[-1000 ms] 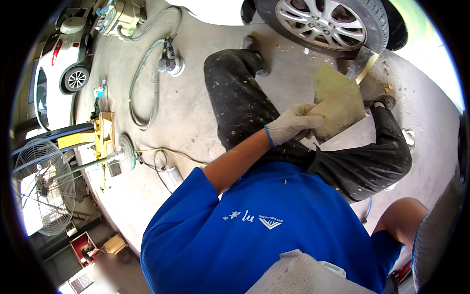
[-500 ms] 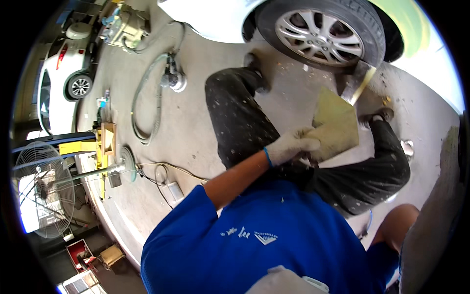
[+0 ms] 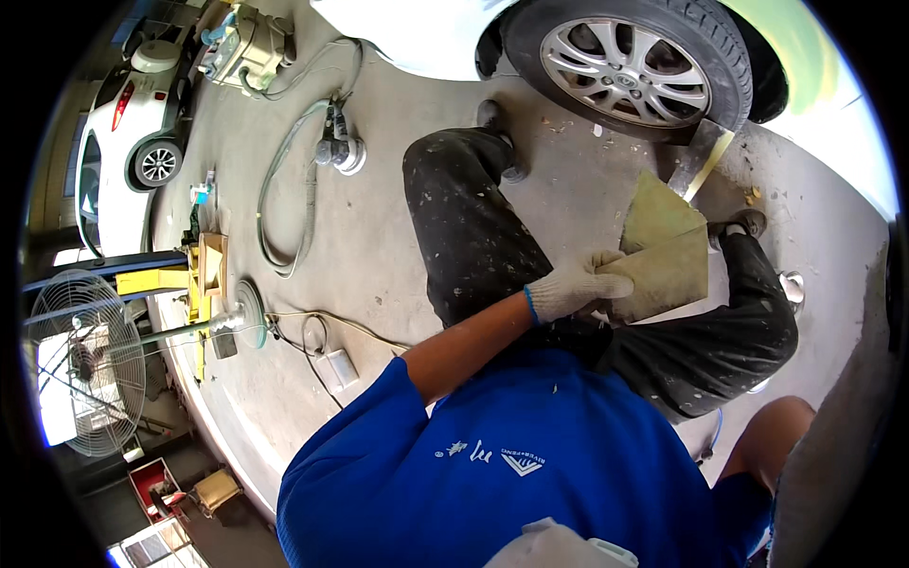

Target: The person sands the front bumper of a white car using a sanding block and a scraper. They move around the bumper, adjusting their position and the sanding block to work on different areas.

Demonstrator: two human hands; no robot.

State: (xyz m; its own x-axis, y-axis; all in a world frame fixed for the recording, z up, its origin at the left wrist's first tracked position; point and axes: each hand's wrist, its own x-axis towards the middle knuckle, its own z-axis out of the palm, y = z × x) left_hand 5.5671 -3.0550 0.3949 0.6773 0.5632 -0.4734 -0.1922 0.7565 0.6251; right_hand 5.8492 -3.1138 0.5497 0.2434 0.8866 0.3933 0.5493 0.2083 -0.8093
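Note:
My left hand (image 3: 576,287), in a pale knitted glove with a blue cuff, is closed on dull yellow-green sandpaper (image 3: 668,279). It is a folded sheet or two overlapping pieces; I cannot tell which. The thumb presses on top, and the fingers beneath are mostly hidden. The paper hangs above the gap between my knees. At the right edge, my bent right arm (image 3: 772,431) runs behind a large grey shape very close up. That shape has a thin blue edge and looks like my gloved right hand (image 3: 833,407); its fingers do not show.
Ahead stands a light-coloured car's wheel (image 3: 627,74), with a dark flat strip (image 3: 705,156) against its tyre. On the floor to the left lie a round sander (image 3: 341,147) and its looped hose (image 3: 270,208). A large fan (image 3: 87,360) and a white car (image 3: 118,161) are farther left.
The view has shifted slightly, moving the scene a little to the right. My left hand keeps its grip, and the sandpaper's front part has turned slightly.

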